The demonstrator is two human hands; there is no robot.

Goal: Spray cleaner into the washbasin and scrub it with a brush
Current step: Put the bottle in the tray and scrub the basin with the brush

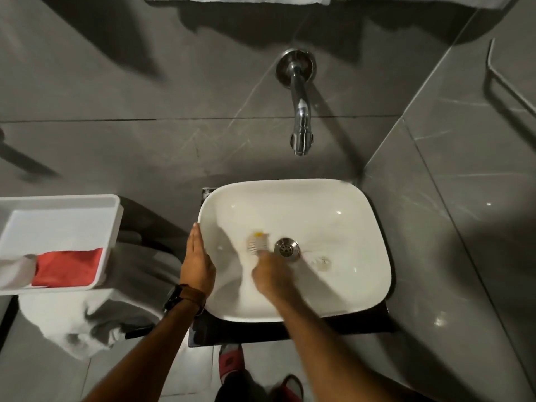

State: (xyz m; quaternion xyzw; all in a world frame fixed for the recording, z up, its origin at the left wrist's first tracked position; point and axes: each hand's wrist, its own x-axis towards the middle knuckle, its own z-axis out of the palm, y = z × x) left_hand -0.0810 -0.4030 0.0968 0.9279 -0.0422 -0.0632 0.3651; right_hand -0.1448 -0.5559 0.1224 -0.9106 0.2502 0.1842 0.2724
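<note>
A white rounded washbasin (pixel 342 198) sits on a dark counter below me, with a metal drain (pixel 286 248) at its middle. My right hand (pixel 271 275) is inside the bowl, closed around a small scrub brush (pixel 256 242) with pale bristles and a yellow spot. The brush is blurred and presses on the basin floor just left of the drain. My left hand (pixel 197 261) lies flat on the basin's left rim, fingers straight, holding nothing. A watch with a brown strap is on that wrist. No spray bottle is in view.
A chrome wall spout (pixel 301 111) overhangs the basin's far side. A white tray (pixel 61 216) holding a red cloth (pixel 69 266) stands at the left, with a white towel (pixel 75 323) below it. Grey tiled walls close in behind and at the right. Red sandals show below.
</note>
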